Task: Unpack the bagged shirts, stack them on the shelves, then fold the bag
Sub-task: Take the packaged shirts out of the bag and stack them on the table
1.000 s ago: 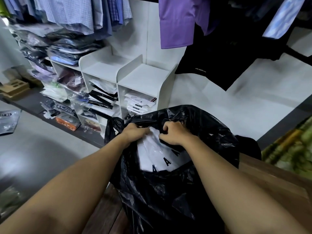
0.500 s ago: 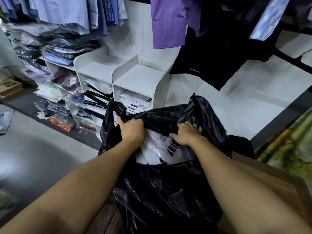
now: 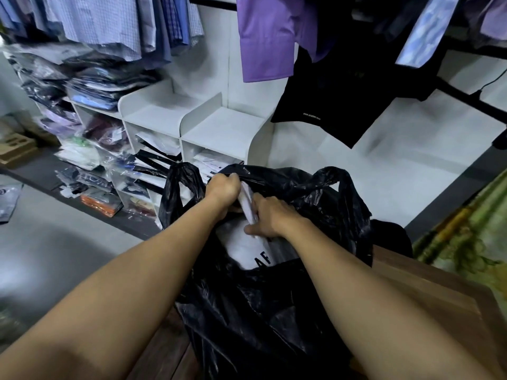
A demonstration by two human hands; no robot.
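A big black plastic bag [image 3: 263,311] stands open on a wooden surface in front of me. Inside it lie white packaged shirts [image 3: 241,248] with black lettering. My left hand [image 3: 223,194] and my right hand [image 3: 270,218] both reach into the bag's mouth and grip a stack of packaged shirts [image 3: 248,202] tipped up on edge between them. White cubby shelves [image 3: 219,127] stand behind the bag; their two top right compartments are bare, the lower ones hold packaged shirts.
Shirts hang from a rail [image 3: 211,2] overhead, purple [image 3: 266,37] and black [image 3: 334,97] ones just above the shelves. Piles of wrapped shirts [image 3: 82,83] fill the left shelves and spill onto a dark ledge [image 3: 41,171]. The wooden tabletop [image 3: 428,286] runs right.
Both hands have let go of the bag's rim, come together and tipped a stack of packaged shirts up on edge inside the bag. The view has shifted slightly.
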